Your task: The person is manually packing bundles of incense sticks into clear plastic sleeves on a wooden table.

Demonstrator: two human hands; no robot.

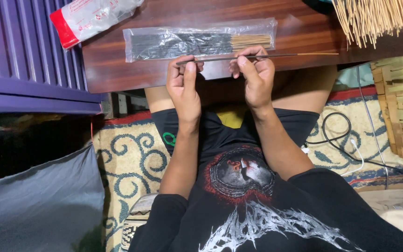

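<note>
Both hands pinch one dark incense stick (239, 57) level above the near edge of the wooden worktop (117, 70): left hand (183, 86) fingers clamped near its dark end, right hand (256, 77) fingers clamped mid-length. Just beyond lies a clear packet of sticks (197, 39).

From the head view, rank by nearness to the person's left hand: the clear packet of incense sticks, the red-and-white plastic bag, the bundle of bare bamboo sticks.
Measured from the left hand:
1. Clear packet of incense sticks, just beyond the fingers on the table.
2. Red-and-white plastic bag, far-left table corner.
3. Bundle of bare bamboo sticks, far right.
</note>
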